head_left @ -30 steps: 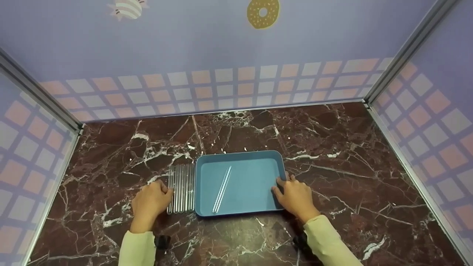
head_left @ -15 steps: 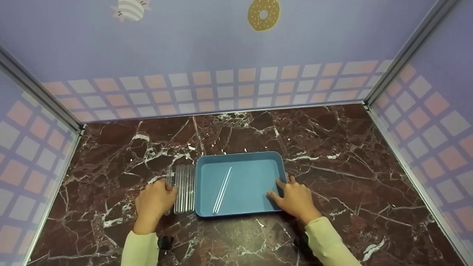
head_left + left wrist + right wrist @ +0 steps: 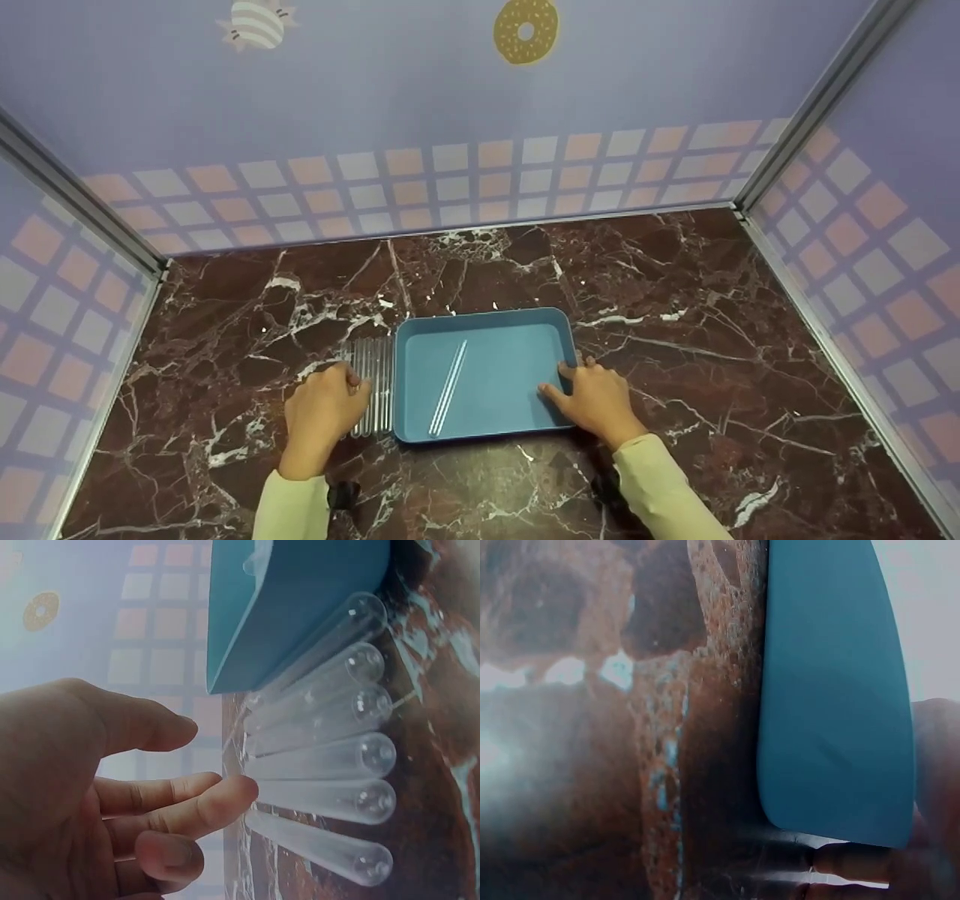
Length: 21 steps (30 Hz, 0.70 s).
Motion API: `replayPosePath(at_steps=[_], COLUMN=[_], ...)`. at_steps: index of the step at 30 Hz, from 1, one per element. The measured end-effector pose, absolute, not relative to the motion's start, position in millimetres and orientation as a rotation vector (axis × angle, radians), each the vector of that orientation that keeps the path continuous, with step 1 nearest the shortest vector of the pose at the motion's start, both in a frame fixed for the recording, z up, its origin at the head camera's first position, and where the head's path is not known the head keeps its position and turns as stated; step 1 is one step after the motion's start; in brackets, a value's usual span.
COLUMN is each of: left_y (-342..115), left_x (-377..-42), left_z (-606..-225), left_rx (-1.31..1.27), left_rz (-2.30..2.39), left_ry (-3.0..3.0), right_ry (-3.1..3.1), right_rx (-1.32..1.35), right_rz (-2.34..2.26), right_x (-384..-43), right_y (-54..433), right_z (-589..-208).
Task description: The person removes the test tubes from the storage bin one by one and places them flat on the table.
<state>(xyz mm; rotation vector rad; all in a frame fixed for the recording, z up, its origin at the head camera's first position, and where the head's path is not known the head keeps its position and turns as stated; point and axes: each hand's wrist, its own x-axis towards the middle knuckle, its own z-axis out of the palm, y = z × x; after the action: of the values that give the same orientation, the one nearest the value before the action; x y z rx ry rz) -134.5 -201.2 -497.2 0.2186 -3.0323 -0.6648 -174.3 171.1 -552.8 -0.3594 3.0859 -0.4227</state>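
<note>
Several clear test tubes (image 3: 365, 401) lie side by side on the marble-patterned surface, against the left side of a blue tray (image 3: 499, 367). Inside the tray, toward its left, another clear test tube (image 3: 448, 390) lies slanted. My left hand (image 3: 321, 409) is over the left edge of the row and hides part of it. In the left wrist view its thumb and fingers (image 3: 199, 814) are apart with nothing between them, fingertips near the tubes' far ends. My right hand (image 3: 600, 401) grips the tray's right wall, thumb inside and fingers outside.
A patterned back wall (image 3: 450, 90) and side walls (image 3: 862, 225) enclose the dark red marble-patterned surface (image 3: 697, 300). Dark devices (image 3: 343, 495) sit at both wrists, below pale sleeves (image 3: 292, 506).
My left hand has moved right, over the left part of the tube row. My right thumb has slid slightly farther into the tray, which stays in place.
</note>
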Motion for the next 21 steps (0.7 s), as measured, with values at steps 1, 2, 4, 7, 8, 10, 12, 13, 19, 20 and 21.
replayPosePath(at_steps=[1, 2, 4, 7, 8, 10, 12, 13, 19, 20, 21], left_y=[-199.8, -198.3, -195.0, -190.0, -188.5, -185.7, -183.3, -182.1, -173.6, -172.1, -170.7], left_x=[-134.4, -134.4, -134.9, -136.6, -137.5, -139.0, -140.2, -140.6, -144.2, -145.0, -145.9], left_z=[-497.3, -497.4, -497.5, -497.7, -497.8, -497.6, -497.0, -497.1, -498.2, -498.4, -498.7], left_rx=[0.221, 0.218, 0.214, 0.199, 0.191, 0.183, 0.167, 0.157, 0.116, 0.113, 0.110], left_rz=[-0.667, -0.669, -0.670, -0.668, -0.664, -0.659, -0.658, -0.660, -0.674, -0.675, -0.673], left_ry=[-3.030, -3.027, -3.023, -3.021, -3.018, -3.015, -3.007, -3.005, -3.011, -3.014, -3.017], right_ry=[3.087, 3.089, 3.094, 3.102, 3.103, 3.107, 3.111, 3.111, 3.111, 3.113, 3.116], right_rx=[-0.361, -0.360, -0.360, -0.358, -0.354, -0.350, -0.349, -0.348, -0.369, -0.373, -0.377], right_rz=[-0.419, -0.418, -0.416, -0.421, -0.423, -0.430, -0.436, -0.436, -0.443, -0.443, -0.443], right_x=[-174.5, -174.7, -174.8, -174.2, -173.7, -172.8, -171.7, -170.9, -168.6, -168.9, -169.2], right_y=[170.8, 170.6, 170.8, 171.4, 172.0, 172.5, 172.5, 172.9, 172.8, 172.8, 172.9], right_z=[-552.9, -553.0, -553.3, -554.3, -554.6, -555.4, -556.3, -556.5, -558.2, -558.2, -558.1])
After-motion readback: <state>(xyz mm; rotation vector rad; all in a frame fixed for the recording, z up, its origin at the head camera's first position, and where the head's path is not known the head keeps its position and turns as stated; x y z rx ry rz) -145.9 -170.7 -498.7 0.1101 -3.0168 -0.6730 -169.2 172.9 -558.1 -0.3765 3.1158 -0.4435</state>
